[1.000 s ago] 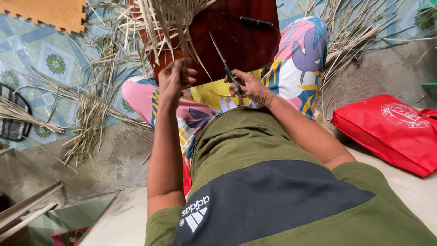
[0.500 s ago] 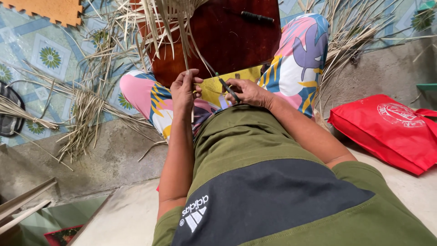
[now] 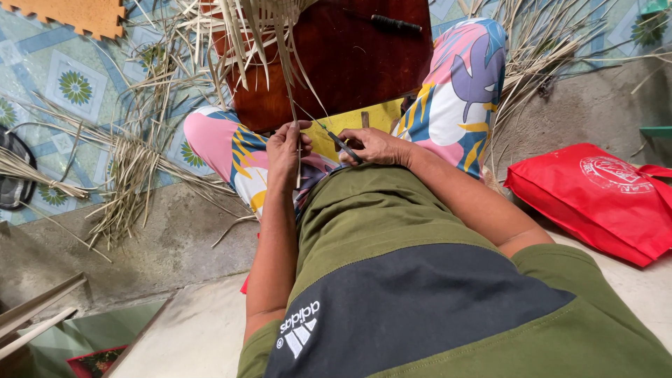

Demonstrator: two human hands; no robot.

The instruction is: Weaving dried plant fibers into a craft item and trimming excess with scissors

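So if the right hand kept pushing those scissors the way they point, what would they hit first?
Probably the leaf strip pinched in the left hand; the scissors in the right hand point at it, though depth is unclear.

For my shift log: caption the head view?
Left hand pinches a dry leaf strip; right hand holds scissors beside it, over the lap.

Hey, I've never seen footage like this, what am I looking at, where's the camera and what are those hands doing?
The camera sits on a person's head and looks down their own body, so you see their green shirt, patterned trousers and both bare hands. The left hand pinches a thin dry leaf strip. The right hand grips dark scissors, with the blades pointing towards that strip. A dark wooden board leans ahead, with more strips hanging over it. Loose strips litter the patterned floor, and a red bag lies on the right.
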